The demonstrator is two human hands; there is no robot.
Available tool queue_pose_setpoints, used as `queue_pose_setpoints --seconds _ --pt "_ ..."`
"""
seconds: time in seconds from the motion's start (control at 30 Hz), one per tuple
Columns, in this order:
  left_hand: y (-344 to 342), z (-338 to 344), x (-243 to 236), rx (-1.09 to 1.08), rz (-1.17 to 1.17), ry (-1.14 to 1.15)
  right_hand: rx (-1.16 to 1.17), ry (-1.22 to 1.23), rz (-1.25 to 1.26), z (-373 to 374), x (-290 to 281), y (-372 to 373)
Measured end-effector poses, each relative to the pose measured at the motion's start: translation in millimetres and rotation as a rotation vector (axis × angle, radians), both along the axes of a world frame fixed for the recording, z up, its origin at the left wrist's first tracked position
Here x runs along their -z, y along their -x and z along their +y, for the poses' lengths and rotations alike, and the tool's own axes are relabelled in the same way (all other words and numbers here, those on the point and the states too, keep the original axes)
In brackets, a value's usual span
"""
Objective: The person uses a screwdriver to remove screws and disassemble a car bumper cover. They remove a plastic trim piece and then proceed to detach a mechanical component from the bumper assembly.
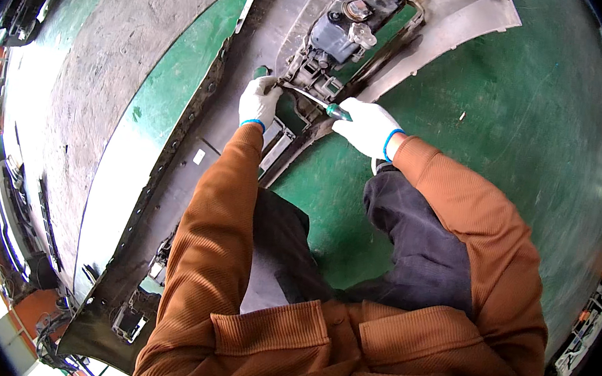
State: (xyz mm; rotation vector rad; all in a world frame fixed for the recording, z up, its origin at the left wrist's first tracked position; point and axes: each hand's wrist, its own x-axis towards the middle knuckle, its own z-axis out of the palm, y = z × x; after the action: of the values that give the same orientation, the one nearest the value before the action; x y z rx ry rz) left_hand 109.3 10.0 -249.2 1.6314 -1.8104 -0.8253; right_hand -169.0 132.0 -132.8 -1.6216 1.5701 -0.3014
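Observation:
A large car bumper (202, 115) lies with its inner side up, running diagonally from the top down to the lower left. My right hand (368, 127), in a white glove, grips a screwdriver (337, 112) by its green handle. Its thin metal shaft points left, and the tip reaches the bumper's edge around the lamp opening, close to my left fingers. Also gloved, my left hand (259, 101) is closed at that same spot; a dark green handle (261, 71) sticks out past its fingers. Just beyond both hands, a dark lamp unit (335, 34) sits in the bumper.
Green floor (483, 134) shows around the bumper. A worn grey sheet (143, 17) spreads at the left. Other car parts (11, 223) are piled along the left rim, with more parts (579, 331) at the lower right. My knees (415, 215) are close behind my hands.

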Motion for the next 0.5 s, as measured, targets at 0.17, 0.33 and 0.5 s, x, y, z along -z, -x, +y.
queue_pose_setpoints --seconds 0.17,0.33,0.5 --pt "2.6 1.0 2.9 -0.029 0.005 -0.109 -0.069 0.006 0.098 -9.3 -3.3 -2.4" --pt "4.8 -0.5 -1.5 -0.021 0.109 -0.149 -0.188 0.034 0.258 -24.4 -26.5 -12.0" --pt "-9.0 -3.1 17.8 -0.011 0.119 -0.142 -0.234 0.27 0.174 -29.6 -18.9 -14.4"
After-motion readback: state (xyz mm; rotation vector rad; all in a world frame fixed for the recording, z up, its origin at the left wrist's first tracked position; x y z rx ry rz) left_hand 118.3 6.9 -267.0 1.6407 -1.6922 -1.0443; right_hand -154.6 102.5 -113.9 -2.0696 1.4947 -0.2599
